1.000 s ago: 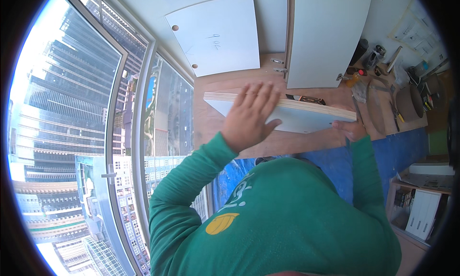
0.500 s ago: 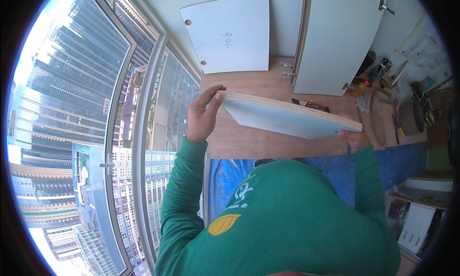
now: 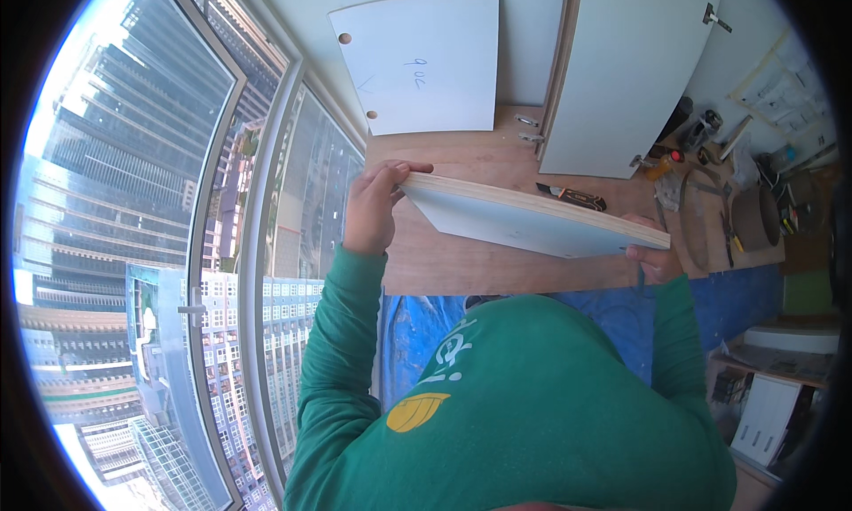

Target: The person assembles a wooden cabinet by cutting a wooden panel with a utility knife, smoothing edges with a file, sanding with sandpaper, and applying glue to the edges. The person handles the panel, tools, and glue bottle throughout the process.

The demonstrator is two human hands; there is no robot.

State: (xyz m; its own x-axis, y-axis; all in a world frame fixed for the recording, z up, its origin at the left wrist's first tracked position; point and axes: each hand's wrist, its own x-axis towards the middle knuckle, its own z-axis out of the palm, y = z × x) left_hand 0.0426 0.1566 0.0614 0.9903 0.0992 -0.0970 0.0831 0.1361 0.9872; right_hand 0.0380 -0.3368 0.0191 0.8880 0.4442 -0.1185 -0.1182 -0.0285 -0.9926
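Note:
A white-faced board [image 3: 515, 221] with a bare wood edge facing up is held between my two hands above the wooden bench [image 3: 461, 156]. My left hand [image 3: 377, 205] grips its left end, thumb and fingers over the top corner. At the other end my right hand [image 3: 655, 255] holds it from the near side, with the thumb on the white face and fingertips partly hidden behind. The board slants, its right end nearer to me. Just behind it lies an orange and black utility knife [image 3: 575, 197] on the bench.
A marked white panel [image 3: 426, 67] with two round holes leans on the wall. Beside it stands a cabinet door [image 3: 630, 76] with hinges. Loose hinges [image 3: 530, 138], a bottle [image 3: 661, 166] and a tape roll [image 3: 755, 216] lie rightward. Windows [image 3: 293, 174] flank the left; blue sheeting [image 3: 408, 333] hangs in front.
The board's left end has shifted slightly toward me and left. My left fingers have slid over its top corner, while the right hand keeps its hold.

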